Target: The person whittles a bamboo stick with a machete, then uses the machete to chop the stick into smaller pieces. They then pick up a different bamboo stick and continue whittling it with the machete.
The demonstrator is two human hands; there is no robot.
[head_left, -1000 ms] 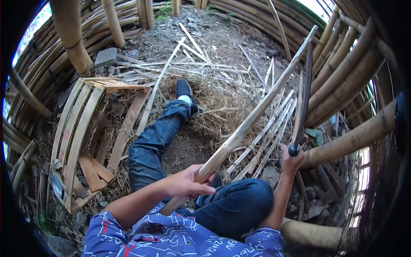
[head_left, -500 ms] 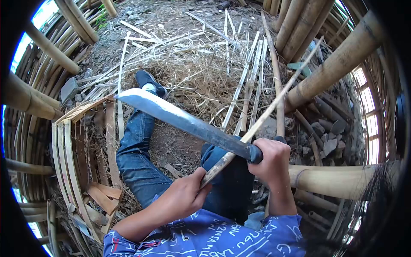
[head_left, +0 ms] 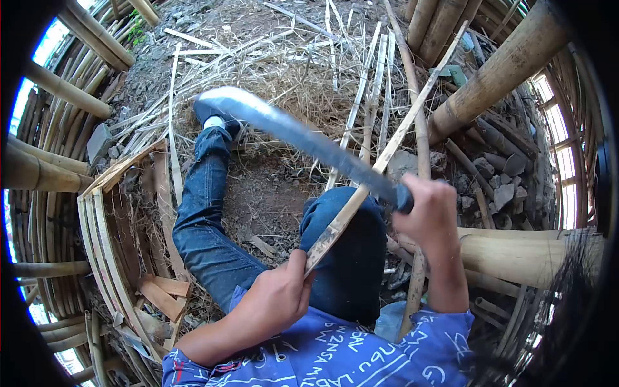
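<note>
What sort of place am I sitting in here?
Probably a rough bamboo shed or enclosure used for hand-working bamboo. Thick tan bamboo poles frame it, pale thin split strips lie scattered over the stony dirt ground, and your right hand holds a long curved steel blade.

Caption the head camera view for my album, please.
Seated on littered ground, a person grips a wooden strip in the left hand and a large knife in the right hand.

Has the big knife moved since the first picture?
Yes, the knife has swung left; its tip is now much closer to the slatted wooden frame.
</note>
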